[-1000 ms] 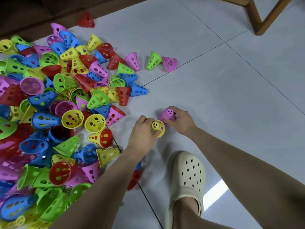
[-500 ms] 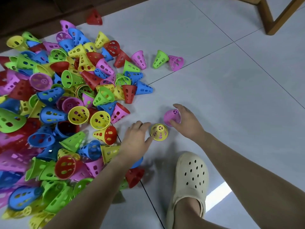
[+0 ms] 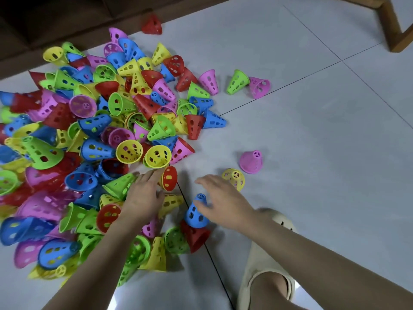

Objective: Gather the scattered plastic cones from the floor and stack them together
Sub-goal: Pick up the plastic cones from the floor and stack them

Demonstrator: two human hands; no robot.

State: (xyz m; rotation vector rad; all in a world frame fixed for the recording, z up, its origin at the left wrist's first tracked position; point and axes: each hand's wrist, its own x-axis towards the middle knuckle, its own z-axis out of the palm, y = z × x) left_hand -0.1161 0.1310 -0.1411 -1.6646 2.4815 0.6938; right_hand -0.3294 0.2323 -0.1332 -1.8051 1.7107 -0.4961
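A big heap of perforated plastic cones (image 3: 93,139) in red, blue, green, yellow and pink covers the floor at left. A pink cone (image 3: 250,161) and a yellow cone (image 3: 234,178) stand upright and apart on the bare tile. My left hand (image 3: 144,195) is spread flat at the heap's edge, fingers beside a red-and-yellow cone (image 3: 169,178). My right hand (image 3: 221,200) hovers with fingers apart just over a blue cone (image 3: 196,212); it holds nothing.
A green cone (image 3: 238,82) and a pink cone (image 3: 259,87) lie apart at the back, a lone red cone (image 3: 152,25) near dark furniture. A wooden furniture leg (image 3: 395,30) stands top right. My cream clog (image 3: 263,260) is planted at the bottom.
Both hands let go of the pink and yellow cones, which now stand on the tile. The hands moved back toward the heap; the right one is now over a blue cone.
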